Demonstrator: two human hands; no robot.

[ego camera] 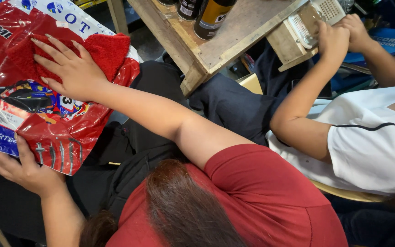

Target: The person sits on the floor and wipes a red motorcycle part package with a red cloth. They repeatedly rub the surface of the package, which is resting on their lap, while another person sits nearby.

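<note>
Red glossy plastic-wrapped package (pixel 65 132), printed with colourful graphics and blue panels, lies tilted across the person's lap at the left of the view. On its upper part sits a red terry cloth (pixel 104 50), pressed down by the right hand (pixel 72 71) with fingers spread flat, gripping nothing, only bearing on the fabric. The left hand (pixel 21 169) holds the package's lower edge, fingers curled under it and thumb on top. The wiping looks to be in progress, with the cloth on the upper area and the lower part uncovered. Beyond stands a wooden workbench (pixel 216 50) with dark spray cans (pixel 211 16), and a co-worker in a white shirt (pixel 371 142) handles a pale grille
</note>
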